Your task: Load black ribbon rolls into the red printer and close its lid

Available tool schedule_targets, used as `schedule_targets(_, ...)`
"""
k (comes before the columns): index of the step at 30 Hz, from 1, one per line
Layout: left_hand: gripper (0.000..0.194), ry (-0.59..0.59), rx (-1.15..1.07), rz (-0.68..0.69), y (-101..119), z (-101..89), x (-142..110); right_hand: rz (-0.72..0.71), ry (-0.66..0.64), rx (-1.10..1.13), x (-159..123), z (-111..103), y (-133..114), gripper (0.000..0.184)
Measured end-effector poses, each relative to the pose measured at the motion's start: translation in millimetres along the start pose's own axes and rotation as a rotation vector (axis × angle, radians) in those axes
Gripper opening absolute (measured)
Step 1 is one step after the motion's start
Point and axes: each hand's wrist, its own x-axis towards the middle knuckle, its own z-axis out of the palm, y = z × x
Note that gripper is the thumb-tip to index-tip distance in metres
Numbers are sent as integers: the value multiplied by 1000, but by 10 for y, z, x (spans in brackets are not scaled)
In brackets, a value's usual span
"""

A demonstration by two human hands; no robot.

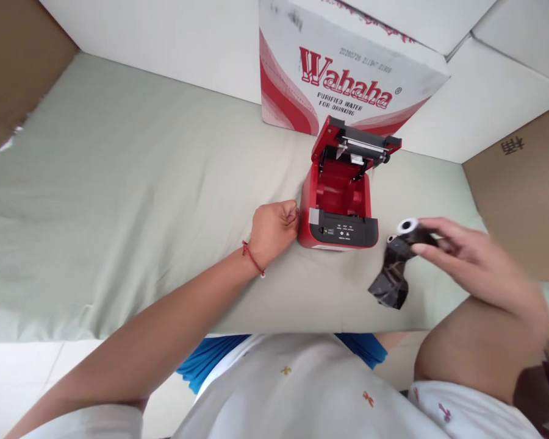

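Observation:
A red and black receipt printer (338,235) stands on the cloth-covered surface with its lid (361,143) tipped up. Its red paper bay looks vacant. My left hand (277,225) rests as a closed fist against or right beside the printer's left side; nothing shows in it. To the right of the printer, my right hand (457,247) grips a paper roll (408,227) with a white ring-shaped end and a black outside. Crumpled black wrapping (391,283) hangs below the roll. A smaller round white end (391,239) shows next to it, partly hidden.
Behind the printer stands a white and red water carton (343,79). Brown cardboard (521,189) borders the right side, and more cardboard (22,67) the far left. Pale green cloth (165,183) covers the surface, whose front edge lies close to my body.

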Motion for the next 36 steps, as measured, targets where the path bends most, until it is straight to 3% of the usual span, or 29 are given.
schedule_targets(2, 31, -1, -9, 1, 8, -6, -2, 24, -108, 54, 67, 218, 116, 45)
schedule_targets(4, 31, 1, -22, -1, 24, -16, -4, 46, -95, 75, 114, 410, 171, 48)
schedule_targets(6, 31, -5, -27, -11, 43, -26, -6, 105, 22, 50, 107, 507, 242, 50)
schedule_targets(10, 31, -15, -9, -32, 67, -37, -8, 207, 297, -145, -2, 478, 578, 46)
schedule_targets(13, 31, -23, 3, -27, 66, -38, -9, 200, 215, -276, -27, 479, 830, 43)
schedule_targets(16, 30, -30, 15, -26, 61, -38, -6, 148, 108, -291, 48, 570, 897, 41)
schedule_targets(20, 30, -39, 19, -35, 57, -36, -4, 122, 31, -296, 89, 529, 827, 43)
schedule_targets(24, 31, -39, -2, -12, 47, -29, -6, 175, 205, -428, -134, 85, 704, 48)
schedule_targets(26, 32, -39, -10, 4, 42, -27, -7, 130, 265, -431, -247, -132, 559, 49)
schedule_targets(28, 33, -36, -12, 16, 39, -25, -6, 25, 245, -398, -271, -211, 354, 44)
schedule_targets(32, 34, -34, -17, 24, 31, -25, -2, -188, 136, -367, -23, 77, -43, 32)
schedule_targets(36, 35, -2, -22, 32, 15, -20, 0, -257, 79, -353, 197, 361, -240, 32)
